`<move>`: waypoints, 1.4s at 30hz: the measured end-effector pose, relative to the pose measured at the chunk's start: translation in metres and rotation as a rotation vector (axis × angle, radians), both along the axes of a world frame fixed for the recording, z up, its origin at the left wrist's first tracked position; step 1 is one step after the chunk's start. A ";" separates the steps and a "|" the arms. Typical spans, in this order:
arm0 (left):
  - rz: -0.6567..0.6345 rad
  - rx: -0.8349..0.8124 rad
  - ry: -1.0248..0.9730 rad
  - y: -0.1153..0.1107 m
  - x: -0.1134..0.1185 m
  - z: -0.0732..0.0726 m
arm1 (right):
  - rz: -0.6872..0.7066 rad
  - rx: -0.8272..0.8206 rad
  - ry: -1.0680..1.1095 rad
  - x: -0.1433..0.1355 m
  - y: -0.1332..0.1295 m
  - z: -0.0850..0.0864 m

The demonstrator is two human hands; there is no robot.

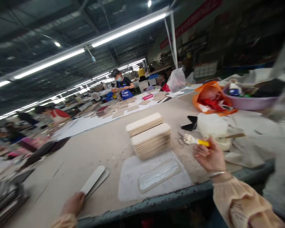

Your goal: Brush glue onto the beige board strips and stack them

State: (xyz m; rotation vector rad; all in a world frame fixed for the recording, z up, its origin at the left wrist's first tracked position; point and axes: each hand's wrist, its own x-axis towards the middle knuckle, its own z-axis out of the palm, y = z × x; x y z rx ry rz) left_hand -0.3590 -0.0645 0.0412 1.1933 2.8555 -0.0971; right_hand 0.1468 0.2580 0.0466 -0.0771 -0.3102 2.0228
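Observation:
My right hand point(210, 155) is closed round the yellow handle of a brush point(194, 140) with whitish bristles, over the table's right part. At lower left, the fingers of my left hand point(74, 202) are closed on the near end of pale rounded strips point(95, 181), which lie fanned on the table. Between my hands, a rounded piece with a shiny wet-looking surface point(159, 174) rests on a white sheet point(128, 186). Behind it stand two stacks of cream rounded pieces, a near one point(153, 141) and a far one point(144, 123).
A white container point(212, 125), black pieces point(190, 123), an orange bag point(211, 98) and a purple basin point(251, 102) stand at the right. Dark stacked pieces point(7, 199) lie at the far left. Across the table is a person in a blue apron point(125, 90).

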 end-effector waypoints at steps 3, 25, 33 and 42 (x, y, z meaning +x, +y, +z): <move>0.046 -0.103 0.022 -0.012 -0.011 -0.008 | -0.005 -0.018 -0.054 0.005 0.006 -0.009; -0.032 0.643 -0.125 -0.004 0.051 0.064 | -0.097 0.067 -0.172 -0.010 0.000 0.009; -0.419 0.695 -0.983 0.061 0.217 0.051 | -0.429 0.189 -0.461 -0.010 -0.007 0.002; -0.544 0.442 -1.087 0.122 0.284 0.027 | -0.209 0.436 -0.693 -0.004 -0.042 -0.002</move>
